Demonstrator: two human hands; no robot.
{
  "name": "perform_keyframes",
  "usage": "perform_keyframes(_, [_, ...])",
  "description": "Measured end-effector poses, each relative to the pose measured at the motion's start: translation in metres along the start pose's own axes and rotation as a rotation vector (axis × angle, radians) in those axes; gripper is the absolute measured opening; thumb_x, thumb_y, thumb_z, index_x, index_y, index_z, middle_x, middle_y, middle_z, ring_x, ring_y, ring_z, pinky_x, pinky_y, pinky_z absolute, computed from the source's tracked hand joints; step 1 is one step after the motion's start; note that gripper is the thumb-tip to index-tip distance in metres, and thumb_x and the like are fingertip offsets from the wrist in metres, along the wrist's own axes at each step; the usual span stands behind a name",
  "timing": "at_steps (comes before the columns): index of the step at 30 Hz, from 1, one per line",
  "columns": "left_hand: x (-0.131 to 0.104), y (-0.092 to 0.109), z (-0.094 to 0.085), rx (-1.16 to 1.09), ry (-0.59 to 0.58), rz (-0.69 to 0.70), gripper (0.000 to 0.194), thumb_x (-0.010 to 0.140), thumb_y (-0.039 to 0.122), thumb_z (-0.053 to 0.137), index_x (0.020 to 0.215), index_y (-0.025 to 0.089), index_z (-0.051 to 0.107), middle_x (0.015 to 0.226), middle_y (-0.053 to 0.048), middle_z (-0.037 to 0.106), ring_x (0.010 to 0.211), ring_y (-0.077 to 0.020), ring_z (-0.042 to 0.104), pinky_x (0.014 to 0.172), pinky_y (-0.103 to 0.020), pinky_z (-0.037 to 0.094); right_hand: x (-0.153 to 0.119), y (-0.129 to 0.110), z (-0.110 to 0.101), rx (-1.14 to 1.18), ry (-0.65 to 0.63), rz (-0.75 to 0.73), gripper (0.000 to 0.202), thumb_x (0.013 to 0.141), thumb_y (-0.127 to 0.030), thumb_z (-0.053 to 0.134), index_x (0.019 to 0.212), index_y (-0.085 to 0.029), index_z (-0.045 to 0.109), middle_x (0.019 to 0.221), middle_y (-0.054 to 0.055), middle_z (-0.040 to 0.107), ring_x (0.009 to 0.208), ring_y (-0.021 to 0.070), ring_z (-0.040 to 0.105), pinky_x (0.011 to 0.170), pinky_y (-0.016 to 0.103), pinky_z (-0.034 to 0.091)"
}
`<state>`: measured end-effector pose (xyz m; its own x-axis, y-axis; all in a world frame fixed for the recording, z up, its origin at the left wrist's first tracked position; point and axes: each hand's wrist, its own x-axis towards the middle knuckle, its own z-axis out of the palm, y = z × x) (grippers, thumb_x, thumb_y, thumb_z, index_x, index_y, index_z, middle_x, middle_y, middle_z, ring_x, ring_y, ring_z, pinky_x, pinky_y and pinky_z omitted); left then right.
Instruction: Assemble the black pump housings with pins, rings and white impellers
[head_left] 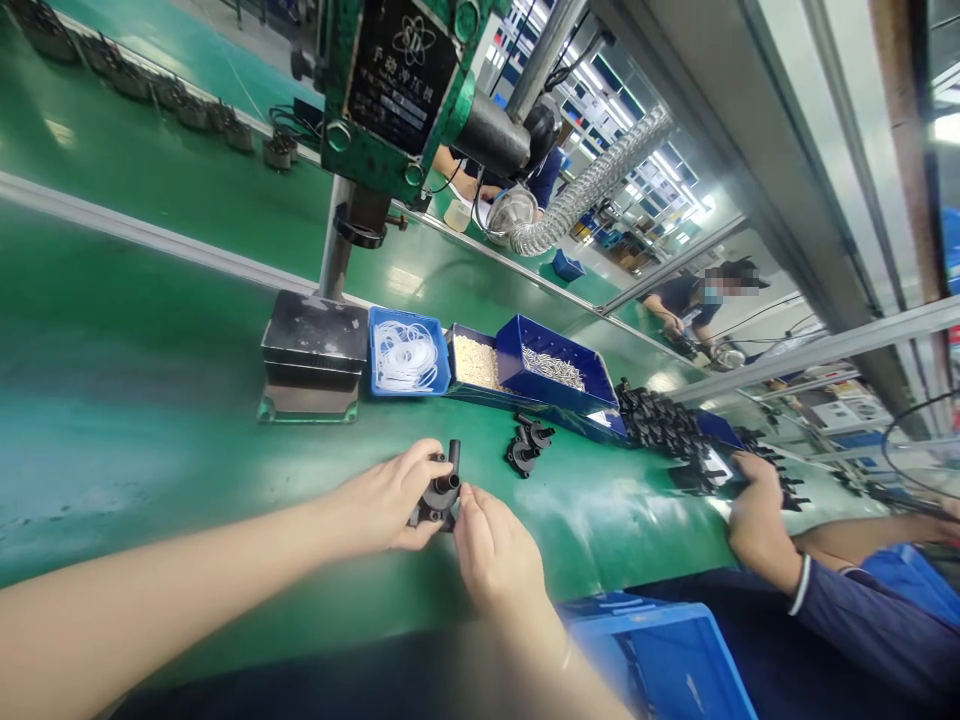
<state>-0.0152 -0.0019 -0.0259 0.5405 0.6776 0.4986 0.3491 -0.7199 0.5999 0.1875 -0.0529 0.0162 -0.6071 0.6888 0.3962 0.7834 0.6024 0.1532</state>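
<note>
A black plastic pump housing with upright pipe stubs is held just above the green bench. My left hand is closed round its left side, thumb below and fingers on top. At its right edge, my right hand pinches with thumb and forefinger against the housing; whether a small piece sits between these fingertips is hidden. Beyond my right hand, two similar black housings lie on the bench.
A green hand press stands over a black block. Beside it are a blue tray of white rings, a bin of beige pieces and a bin of metal pins. A co-worker's hand reaches toward piled black parts. A blue crate is below.
</note>
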Motion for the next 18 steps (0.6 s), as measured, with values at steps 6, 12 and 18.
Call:
perform_keyframes(6, [0.000, 0.000, 0.001, 0.009, 0.017, 0.014, 0.065, 0.079, 0.021, 0.064, 0.132, 0.018, 0.027, 0.133, -0.023, 0.045, 0.107, -0.0336, 0.067, 0.082, -0.043, 0.060, 0.004, 0.001, -0.009, -0.075, -0.060, -0.031, 0.028, 0.093, -0.008, 0.049, 0.119, -0.009, 0.058, 0.083, 0.011, 0.068, 0.067, 0.0212, 0.062, 0.056, 0.032, 0.051])
perform_keyframes(12, [-0.001, 0.001, -0.003, -0.038, -0.016, -0.029, 0.060, 0.081, 0.025, 0.063, 0.133, 0.019, 0.032, 0.132, -0.020, 0.047, 0.100, -0.0300, 0.069, 0.079, -0.042, 0.059, 0.071, 0.087, -0.043, 0.140, 0.015, 0.307, 0.019, 0.096, -0.026, 0.049, 0.091, -0.020, 0.066, 0.088, 0.008, 0.071, 0.083, 0.0198, 0.065, 0.081, 0.033, 0.050])
perform_keyframes(18, [0.002, 0.004, -0.014, -0.192, -0.078, -0.122, 0.055, 0.078, 0.023, 0.065, 0.128, 0.023, 0.041, 0.133, -0.014, 0.047, 0.091, -0.0228, 0.069, 0.077, -0.036, 0.058, 0.158, 0.203, -0.016, 0.273, -0.190, 0.670, 0.018, 0.085, -0.030, 0.067, 0.077, -0.014, 0.069, 0.076, 0.006, 0.070, 0.070, 0.0192, 0.065, 0.072, 0.032, 0.052])
